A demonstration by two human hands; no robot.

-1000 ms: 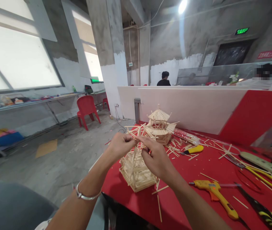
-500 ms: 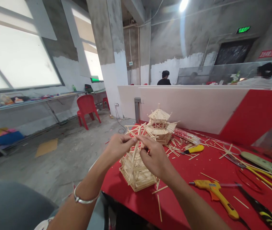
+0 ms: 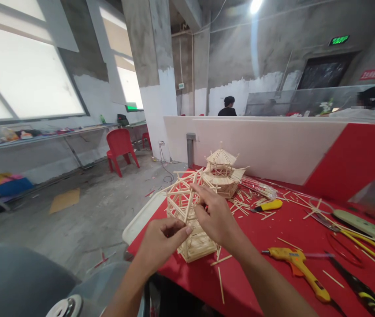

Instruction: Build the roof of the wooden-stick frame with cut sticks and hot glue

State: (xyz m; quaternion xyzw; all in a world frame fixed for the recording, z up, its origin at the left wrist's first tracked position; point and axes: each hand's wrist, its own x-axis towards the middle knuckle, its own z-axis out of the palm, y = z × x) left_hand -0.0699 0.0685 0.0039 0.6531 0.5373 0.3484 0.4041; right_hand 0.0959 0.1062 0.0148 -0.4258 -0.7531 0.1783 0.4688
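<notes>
A small model frame built of thin wooden sticks (image 3: 200, 247) stands at the table's near left edge, open and lattice-like above a denser base. My left hand (image 3: 165, 242) is closed in a pinch at the lower end of a slanting wooden stick (image 3: 189, 205) on the near side of the frame. My right hand (image 3: 215, 213) has its forefinger against the upper end of that stick, with the other fingers curled; its thumb is partly hidden. Just behind stands a pagoda model (image 3: 220, 169) with a pointed roof, made of the same sticks.
On the red table (image 3: 250, 264) lie a yellow hot glue gun (image 3: 298, 262), a yellow utility knife (image 3: 268, 206), yellow-handled pliers (image 3: 355, 237) and many loose sticks. A low white partition (image 3: 253, 147) runs behind. Two people sit beyond it. A red chair (image 3: 121, 147) stands left.
My left hand has slid down from the top of the stick to its lower end. My right hand stays near the top. The view has shifted slightly.
</notes>
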